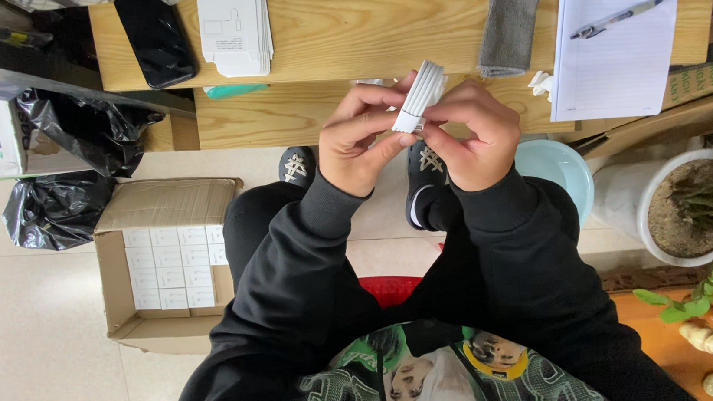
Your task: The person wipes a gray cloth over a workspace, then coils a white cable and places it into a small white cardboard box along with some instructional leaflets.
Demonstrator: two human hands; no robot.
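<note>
While I watch from the head cam, left hand and right hand both pinch a coiled white cable bundle (held upright) above the wooden bench, over the knees.

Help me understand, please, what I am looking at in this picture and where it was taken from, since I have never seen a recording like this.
There is no machine here: a person wears a camera on the head, so the single picture looks straight down at their own two bare hands, black sleeves, lap and shoes. The left hand and the right hand together hold a small white folded bundle, perhaps a coiled cable or a flat carton; I cannot tell which. Ahead is a wooden table carrying a stack of flat white cartons, a dark phone, a grey cloth and a notepad with a pen. On the floor to the left stands an open cardboard box of small white boxes, beside black plastic bags. A potted plant stands at the right.
</note>
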